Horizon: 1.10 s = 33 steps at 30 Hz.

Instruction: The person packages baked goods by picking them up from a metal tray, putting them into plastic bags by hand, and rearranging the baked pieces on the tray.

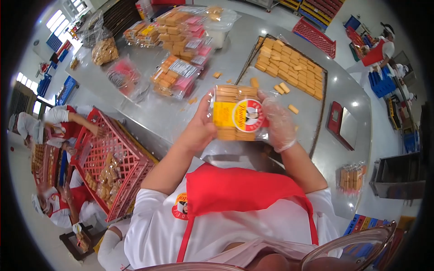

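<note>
A clear plastic pack of biscuits (235,134) with a yellow and red label is held up in front of me, over the near side of the metal table. My left hand (202,124), bare, grips its left edge with the thumb in front. My right hand (276,123), in a clear plastic glove, holds the right edge. Beyond the pack lies a metal tray (308,124) with rows of rectangular biscuits (291,67) at its far end. A few loose biscuits (282,87) lie apart from the rows.
Filled biscuit packs (176,74) are piled on the table (149,113), beside clear wrappers (124,79) and a white tub (219,34). At right are a red scale-like device (334,118) and another pack (351,178). Co-workers (58,122) stand left by a red crate (138,160).
</note>
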{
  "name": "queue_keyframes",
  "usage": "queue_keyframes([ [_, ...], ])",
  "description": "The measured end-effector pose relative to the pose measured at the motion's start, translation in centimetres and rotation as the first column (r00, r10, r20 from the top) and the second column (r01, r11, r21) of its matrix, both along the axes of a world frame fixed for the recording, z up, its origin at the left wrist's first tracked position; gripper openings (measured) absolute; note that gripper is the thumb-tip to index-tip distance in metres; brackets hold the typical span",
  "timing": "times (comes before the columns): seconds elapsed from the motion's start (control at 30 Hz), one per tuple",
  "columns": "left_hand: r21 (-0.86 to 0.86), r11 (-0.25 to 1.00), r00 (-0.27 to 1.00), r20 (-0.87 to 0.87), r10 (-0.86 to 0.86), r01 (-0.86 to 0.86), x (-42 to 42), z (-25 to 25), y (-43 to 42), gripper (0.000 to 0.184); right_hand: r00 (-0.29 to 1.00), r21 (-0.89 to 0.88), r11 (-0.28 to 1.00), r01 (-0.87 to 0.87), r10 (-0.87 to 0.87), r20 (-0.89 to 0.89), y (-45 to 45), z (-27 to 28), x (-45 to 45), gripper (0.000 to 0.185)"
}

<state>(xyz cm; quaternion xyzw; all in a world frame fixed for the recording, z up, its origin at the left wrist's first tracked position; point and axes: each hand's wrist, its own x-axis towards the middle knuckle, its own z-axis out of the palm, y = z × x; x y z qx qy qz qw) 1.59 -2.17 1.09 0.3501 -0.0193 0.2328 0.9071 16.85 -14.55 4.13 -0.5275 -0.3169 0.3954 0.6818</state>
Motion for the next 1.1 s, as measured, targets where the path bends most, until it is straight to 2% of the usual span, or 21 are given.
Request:
queue_keyframes([
  [0.07, 0.199, 0.964, 0.954, -0.205, 0.218, -0.177, 0.9, 0.5, -0.8, 0.076, 0.997, 0.071, 0.995, 0.065, -0.068, 0.04, 0.6, -0.5, -0.1, 0.051],
  [0.1, 0.152, 0.966, 0.953, -0.188, 0.235, -0.209, 1.2, 0.5, -0.7, 0.077, 0.99, 0.014, 0.997, 0.08, -0.081, 0.111, 0.4, -0.7, 0.0, 0.047],
  [0.2, 0.21, 0.924, 0.927, -0.132, 0.352, -0.321, 1.7, 1.0, -0.6, 0.077, 0.993, -0.101, 0.993, -0.054, 0.064, 0.101, -0.5, -0.4, -0.5, 0.036],
  [0.3, 0.404, 0.862, 0.913, -0.13, 0.387, -0.308, 1.7, 0.1, -0.4, 0.077, 0.993, -0.148, 0.985, -0.09, 0.099, 0.058, -1.0, -0.5, -0.9, 0.034],
  [0.43, 0.398, 0.875, 0.93, -0.122, 0.348, -0.275, 1.5, 0.1, -0.3, 0.076, 0.982, -0.13, 0.974, -0.184, 0.188, 0.021, -1.2, -1.2, -0.3, 0.033],
  [0.5, 0.367, 0.891, 0.937, -0.116, 0.329, -0.267, 1.3, 0.0, -0.4, 0.073, 0.987, -0.179, 0.973, -0.146, 0.156, 0.042, -1.0, -0.4, -0.2, 0.03],
  [0.53, 0.281, 0.926, 0.95, -0.109, 0.292, -0.253, 1.3, 0.0, -0.5, 0.072, 0.989, -0.203, 0.971, -0.128, 0.141, 0.053, -1.0, 0.3, -0.2, 0.029],
  [0.57, 0.194, 0.953, 0.962, -0.099, 0.256, -0.234, 1.3, 0.1, -0.6, 0.072, 0.968, -0.182, 0.98, -0.081, 0.121, 0.22, -1.2, 1.1, -0.3, 0.025],
  [0.6, 0.104, 0.972, 0.972, -0.086, 0.219, -0.21, 1.4, 0.0, -0.6, 0.074, 0.92, -0.154, 0.987, -0.037, 0.094, 0.382, -1.6, 2.2, -0.3, 0.021],
  [0.63, 0.022, 0.998, 0.998, -0.029, -0.054, 0.054, 1.1, -1.0, 0.1, 0.074, 0.844, -0.119, 0.993, 0.003, 0.062, 0.533, -1.8, 2.8, -0.2, 0.018],
  [0.67, -0.04, 0.947, 0.947, 0.047, -0.318, 0.32, 0.6, -2.9, 1.4, 0.076, 0.649, 0.107, 0.992, -0.066, -0.038, 0.76, -1.5, 2.9, 0.3, 0.016],
  [0.7, -0.08, 0.822, 0.823, 0.136, -0.552, 0.564, 0.5, -2.4, 1.8, 0.08, 0.407, 0.295, 0.935, -0.195, -0.196, 0.892, -0.9, 3.0, 0.9, 0.016],
  [0.73, -0.093, 0.848, 0.848, 0.165, -0.504, 0.522, 0.3, -2.1, 1.6, 0.082, 0.156, 0.417, 0.832, -0.366, -0.387, 0.909, -0.7, 3.0, 1.3, 0.018],
  [0.8, -0.129, 0.893, 0.89, 0.221, -0.398, 0.431, -0.4, -0.4, -0.1, 0.086, -0.008, 0.327, 0.887, -0.326, -0.348, 0.937, -1.2, 2.8, 1.4, 0.029],
  [0.83, -0.358, 0.903, 0.971, 0.107, -0.212, 0.237, -0.5, 0.6, -1.0, 0.078, -0.073, 0.287, 0.921, -0.262, -0.316, 0.946, -1.2, 2.6, 1.4, 0.029],
  [0.87, -0.235, 0.958, 0.987, 0.018, -0.162, 0.162, -0.6, 0.4, -0.8, 0.074, -0.137, 0.25, 0.948, -0.195, -0.278, 0.951, -1.3, 2.3, 1.4, 0.029],
  [0.93, 0.044, 0.999, 0.992, -0.128, -0.017, 0.023, -0.7, 0.0, -0.1, 0.073, 0.232, 0.191, 0.981, -0.032, -0.179, 0.956, -1.4, 0.3, 1.3, 0.022],
  [0.97, -0.062, 0.998, 0.992, -0.128, 0.0, -0.008, -0.7, 0.2, -0.1, 0.077, 0.544, 0.124, 0.992, -0.03, -0.088, 0.834, -1.5, -0.5, 1.1, 0.02],
  [1.0, -0.013, 0.998, 0.989, -0.139, 0.054, -0.057, -0.7, 0.2, -0.2, 0.077, 0.8, 0.097, 0.995, -0.008, -0.051, 0.598, -1.5, -1.3, 0.8, 0.018],
  [1.03, 0.037, 0.994, 0.983, -0.148, 0.106, -0.102, -0.5, 0.1, -0.2, 0.078, 0.988, 0.083, 0.994, -0.066, 0.053, 0.146, -1.6, -1.9, 0.3, 0.017],
  [1.1, 0.186, 0.967, 0.962, -0.174, 0.209, -0.176, -0.3, -0.2, -0.2, 0.079, 0.964, 0.004, 0.984, -0.181, 0.178, -0.199, -1.9, -2.2, -0.1, 0.021],
])
